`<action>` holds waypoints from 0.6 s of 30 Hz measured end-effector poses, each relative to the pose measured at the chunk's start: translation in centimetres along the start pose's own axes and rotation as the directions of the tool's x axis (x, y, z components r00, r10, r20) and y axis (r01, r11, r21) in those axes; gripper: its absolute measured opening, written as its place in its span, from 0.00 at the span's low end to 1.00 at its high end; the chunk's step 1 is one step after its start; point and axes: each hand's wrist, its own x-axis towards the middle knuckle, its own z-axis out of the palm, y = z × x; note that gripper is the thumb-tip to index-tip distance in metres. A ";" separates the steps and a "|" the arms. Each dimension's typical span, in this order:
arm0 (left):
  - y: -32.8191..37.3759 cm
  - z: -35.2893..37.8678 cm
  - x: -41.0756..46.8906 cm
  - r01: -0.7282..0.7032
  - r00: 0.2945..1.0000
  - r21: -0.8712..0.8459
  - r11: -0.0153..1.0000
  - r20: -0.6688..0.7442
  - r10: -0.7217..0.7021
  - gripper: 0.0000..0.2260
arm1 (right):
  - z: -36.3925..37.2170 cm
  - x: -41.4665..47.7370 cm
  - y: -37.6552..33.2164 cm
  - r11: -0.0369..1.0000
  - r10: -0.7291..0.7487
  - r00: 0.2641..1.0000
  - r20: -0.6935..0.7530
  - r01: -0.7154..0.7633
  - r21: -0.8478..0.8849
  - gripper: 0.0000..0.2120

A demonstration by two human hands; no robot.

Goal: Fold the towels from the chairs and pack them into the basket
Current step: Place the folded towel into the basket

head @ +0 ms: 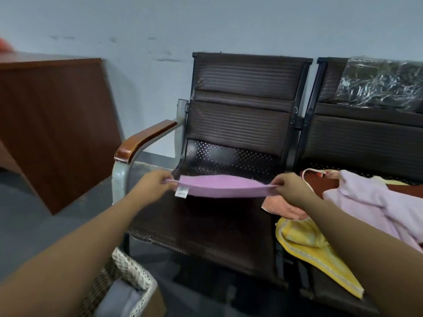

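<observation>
Nearest to me, low on my left, is the basket [137, 274] with its pale lacy rim, and a grey folded cloth [115, 298] already lies inside it. Low on my right, a yellow towel [318, 255] hangs off the front of the second seat.

Further out, my left hand [155, 183] and right hand [289, 186] each pinch one end of the purple towel [219, 187]. The fingers are closed tight on the cloth, thumbs on top. The towel is stretched level between them, in the air above the dark chair seat [206, 232], and it looks to be already doubled over. A small white label [182, 192] dangles by my left hand.

I judge that I am partway through folding this one. Next I should bring the two ends together, or lay it on the seat and halve it, keeping the edges even so that it does not sag. Then it goes down and left into the basket.

Beyond my right hand an orange-pink towel [282, 208] lies at the seat's edge. A pale lilac towel [370, 202] is heaped on the next chair, so more folding is waiting.

Further back are the wooden armrest [143, 140], the ribbed chair back [245, 110], and crinkled clear plastic [384, 83] on the neighbouring backrest. Behind them all is the pale wall [160, 24].
</observation>
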 end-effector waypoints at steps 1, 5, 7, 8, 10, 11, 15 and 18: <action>-0.8 1.1 -1.1 0.009 0.999 0.022 1.000 0.053 -0.010 0.06 | 1.4 -0.8 0.8 0.999 0.004 0.999 0.051 -0.001 -0.049 0.07; -3.4 4.2 -4.4 -0.013 0.974 0.121 0.993 0.227 -0.015 0.09 | 5.4 -3.7 2.8 0.995 0.095 0.977 0.192 -0.095 -0.012 0.12; -4.0 4.1 -5.1 0.018 0.956 0.037 0.999 0.292 -0.028 0.11 | 5.6 -4.3 2.7 0.987 0.130 0.959 0.253 -0.149 0.061 0.10; -4.1 4.1 -5.2 0.038 0.944 -0.022 0.999 0.330 -0.028 0.13 | 5.4 -4.4 2.4 0.976 0.133 0.961 0.243 -0.170 0.139 0.11; -4.2 3.8 -5.7 0.066 0.915 -0.129 0.989 0.403 -0.008 0.14 | 4.8 -4.9 1.8 0.913 0.166 0.958 0.234 -0.239 0.332 0.10; -4.3 3.8 -5.9 0.081 0.901 -0.159 0.984 0.434 -0.004 0.13 | 4.7 -5.3 1.8 0.866 0.188 0.947 0.259 -0.284 0.411 0.08; -4.8 4.0 -5.9 0.166 0.833 -0.148 0.975 0.550 -0.058 0.18 | 4.5 -6.6 2.8 0.814 0.180 0.855 0.486 -0.407 0.415 0.05; -4.8 4.2 -5.0 0.054 0.887 0.033 0.998 0.458 -0.064 0.12 | 4.5 -5.7 3.4 0.882 0.167 0.860 0.482 -0.349 0.317 0.05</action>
